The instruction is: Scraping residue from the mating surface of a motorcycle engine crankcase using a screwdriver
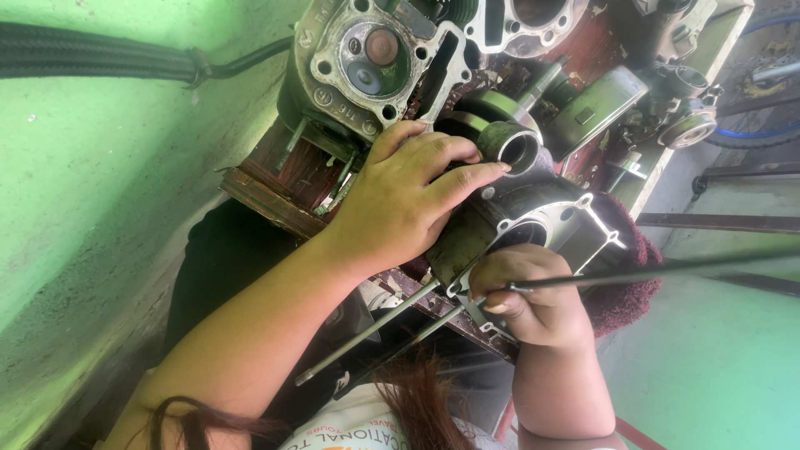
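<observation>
Hair (417, 400) hangs nearest the camera, reddish-brown strands over a white shirt (350, 429). Just past it the right hand (533, 296) is curled into a fist around a thin dark rod (667, 271), which runs out level toward the right edge of the view. That fist rests against the rim of a grey engine block (542, 217), at its open bore. Two long steel studs (367, 333) slant down out of the block's lower edge toward the shirt. The left hand (408, 196) lies on top of the block, palm down, fingers bent and spread, the forefinger stretched to touch a short metal sleeve (512, 146); it presses rather than grips, closed around nothing. A dark red cloth (625, 275) lies under the block on the right. Beyond the hands a cylinder head (375, 62) with its valves showing sits on a worn wooden bench (275, 179), more engine parts (675, 100) crowded behind. A black hose (100, 62) crosses the green wall (83, 208).
</observation>
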